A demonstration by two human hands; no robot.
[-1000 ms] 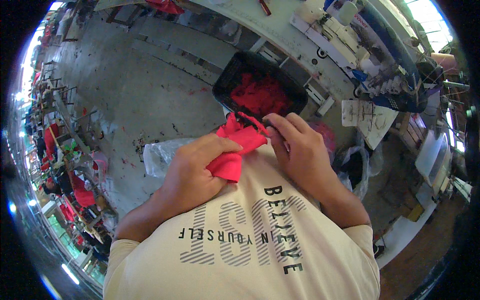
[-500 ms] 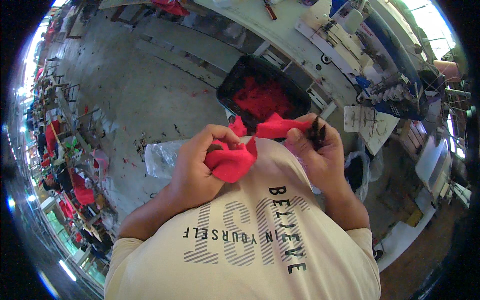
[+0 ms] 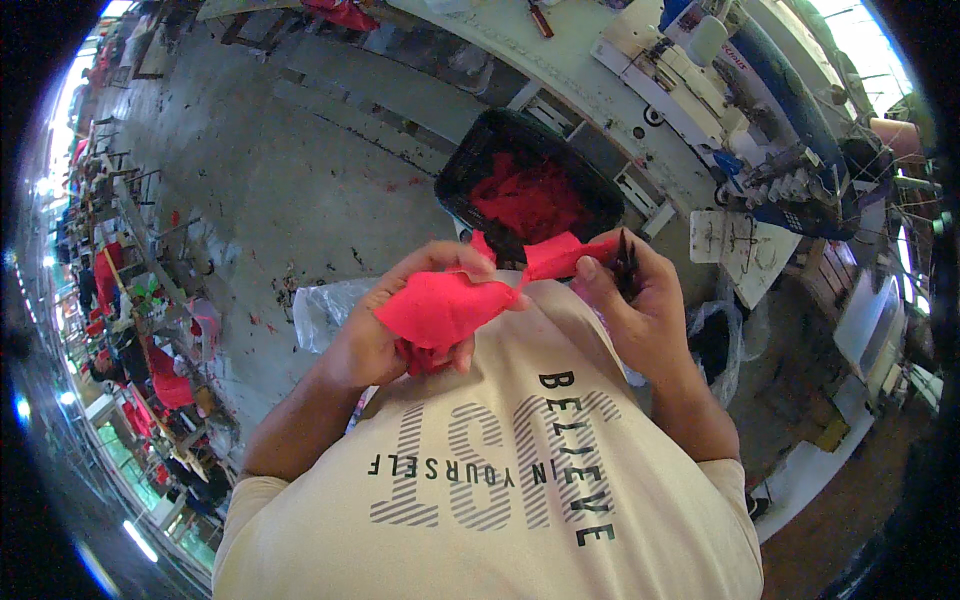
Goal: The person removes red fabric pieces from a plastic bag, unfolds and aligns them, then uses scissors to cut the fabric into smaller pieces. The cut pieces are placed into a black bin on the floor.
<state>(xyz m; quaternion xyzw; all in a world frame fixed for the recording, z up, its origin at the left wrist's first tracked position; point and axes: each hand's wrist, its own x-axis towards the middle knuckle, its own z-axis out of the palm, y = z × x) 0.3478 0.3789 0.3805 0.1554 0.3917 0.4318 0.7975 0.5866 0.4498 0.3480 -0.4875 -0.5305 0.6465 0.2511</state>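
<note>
My left hand (image 3: 370, 325) is closed on a piece of red fabric (image 3: 445, 310), which drapes over the fingers and hides part of them. A narrow red strip runs from this piece across to my right hand (image 3: 645, 300), whose thumb and fingers pinch its far end. A dark, pointed thing (image 3: 627, 265) juts up from the fingers of my right hand; its kind is unclear. Both hands are raised in front of my chest. Just beyond them stands a black bin (image 3: 465, 150) with red fabric scraps (image 3: 525, 195) inside.
A white worktable (image 3: 570, 70) stretches across the upper right and carries a sewing machine (image 3: 680, 75). Clear plastic (image 3: 320, 315) lies by my left forearm. Red and dark scraps dot the grey floor (image 3: 270, 170). Racks with red pieces (image 3: 165, 375) stand far left.
My left hand has turned and shifted slightly left, so the red fabric spreads wider over its fingers. My right hand keeps its pinch and has barely moved.
</note>
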